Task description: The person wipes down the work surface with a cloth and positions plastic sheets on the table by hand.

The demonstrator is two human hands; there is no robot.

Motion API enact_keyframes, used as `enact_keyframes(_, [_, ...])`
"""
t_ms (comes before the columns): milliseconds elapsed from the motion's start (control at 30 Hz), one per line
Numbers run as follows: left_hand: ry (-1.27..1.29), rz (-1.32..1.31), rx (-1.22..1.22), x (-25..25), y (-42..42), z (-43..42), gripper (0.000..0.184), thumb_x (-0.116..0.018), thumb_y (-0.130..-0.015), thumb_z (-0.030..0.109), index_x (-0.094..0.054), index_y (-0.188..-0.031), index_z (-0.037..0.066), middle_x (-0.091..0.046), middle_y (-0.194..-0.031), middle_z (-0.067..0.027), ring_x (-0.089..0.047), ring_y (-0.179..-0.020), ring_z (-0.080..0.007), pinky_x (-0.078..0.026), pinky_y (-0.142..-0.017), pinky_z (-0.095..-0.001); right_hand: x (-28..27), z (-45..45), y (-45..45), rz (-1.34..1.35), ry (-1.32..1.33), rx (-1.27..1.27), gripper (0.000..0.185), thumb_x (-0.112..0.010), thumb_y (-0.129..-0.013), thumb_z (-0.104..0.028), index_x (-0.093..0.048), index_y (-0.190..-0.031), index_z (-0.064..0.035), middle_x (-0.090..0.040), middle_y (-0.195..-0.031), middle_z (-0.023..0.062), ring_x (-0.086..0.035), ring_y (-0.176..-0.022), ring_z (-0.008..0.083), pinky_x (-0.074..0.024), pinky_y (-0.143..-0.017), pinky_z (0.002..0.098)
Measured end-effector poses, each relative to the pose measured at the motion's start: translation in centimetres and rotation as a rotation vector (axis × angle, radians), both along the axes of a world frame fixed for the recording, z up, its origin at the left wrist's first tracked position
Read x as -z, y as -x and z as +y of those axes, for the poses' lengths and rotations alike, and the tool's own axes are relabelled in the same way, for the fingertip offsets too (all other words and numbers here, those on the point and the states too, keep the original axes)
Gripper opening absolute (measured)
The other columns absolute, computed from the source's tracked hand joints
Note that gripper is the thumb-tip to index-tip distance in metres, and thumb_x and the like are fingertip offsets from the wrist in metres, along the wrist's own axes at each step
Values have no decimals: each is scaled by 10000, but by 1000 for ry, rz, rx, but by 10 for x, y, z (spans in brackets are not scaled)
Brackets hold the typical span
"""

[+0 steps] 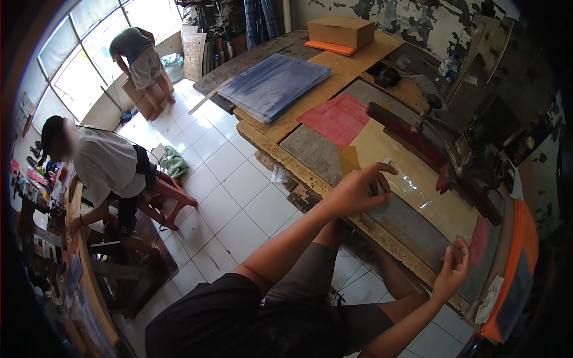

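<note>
A long yellow sheet point(391, 146) lies on the grey work surface in front of me, with a shiny clear strip point(412, 184) across it. My left hand point(363, 190) hovers at the sheet's near edge, its index finger bent forward and apart from the thumb. Nothing shows in its grasp. By the sheet's right end, my right hand point(455, 268) has its fingers curled and pinched near the corner. What those fingertips hold, if anything, is too small to make out. Red sheet material point(337, 119) shows beyond the yellow sheet's far end.
A dark red clamp bar point(412, 140) on a metal press runs along the sheet's far side. Blue sheets point(274, 85) and a cardboard box point(340, 32) lie further left. Orange material point(518, 268) hangs at the right. One person point(107, 161) works at a left bench; another point(140, 56) bends near the windows.
</note>
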State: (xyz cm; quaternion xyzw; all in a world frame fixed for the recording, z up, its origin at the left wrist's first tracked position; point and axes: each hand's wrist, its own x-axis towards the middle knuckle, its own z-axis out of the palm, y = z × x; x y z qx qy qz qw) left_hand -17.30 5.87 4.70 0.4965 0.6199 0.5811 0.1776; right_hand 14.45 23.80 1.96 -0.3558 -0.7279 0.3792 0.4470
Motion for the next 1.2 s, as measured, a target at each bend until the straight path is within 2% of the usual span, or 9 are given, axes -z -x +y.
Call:
enact_keyframes(533, [-2,5,-13,0,0,-1,518,-806,-949,121,-613,-1428,81,-821,-967,-22,-723,-761,-126,-566,-740,-315,1,1,-1,14,-1,-5,365,-729,-1043,-63,-674,-1400,-11,-716,-1172,57,-597,-814,79,-517,-758,256])
enact_keyframes(667, [15,6,-61,0,-3,-2,513,-829,-955,138,-636,-1427,76,-816,-1029,-12,-711,-796,-102,-567,-749,-297,1,-3,0,44,-18,26,363,-749,-1035,-62,-689,-1390,-19,-730,-1167,55,-625,-842,80,-538,-760,258])
enact_keyframes(733, [18,-18,-74,-4,-5,-3,488,-825,-962,127,-654,-1414,56,-808,-1024,-5,-690,-790,-80,-556,-746,-281,-5,-7,1,56,71,25,362,-749,-1033,-47,-690,-1389,-23,-731,-1194,54,-643,-867,76,-551,-770,252])
enact_keyframes(800, [35,11,-64,0,-4,0,542,-811,-974,101,-604,-1469,24,-800,-994,4,-653,-772,-47,-522,-738,-253,-9,-10,2,92,82,-3,360,-747,-1031,-29,-690,-1386,-23,-721,-1214,52,-653,-866,81,-558,-768,248])
enact_keyframes(900, [37,-57,-57,-3,-7,1,543,-793,-992,66,-584,-1490,14,-801,-999,-24,-642,-764,-45,-503,-715,-240,-12,-9,2,83,23,-40,363,-743,-1030,-18,-690,-1389,-23,-707,-1233,57,-651,-852,86,-559,-767,245])
enact_keyframes(1200, [12,-159,-54,-3,-9,2,546,-791,-1005,72,-556,-1492,-3,-801,-999,-61,-659,-779,-52,-512,-727,-221,-13,-9,-1,158,-39,-56,397,-739,-1012,28,-685,-1404,-7,-700,-1255,105,-670,-856,101,-605,-764,256])
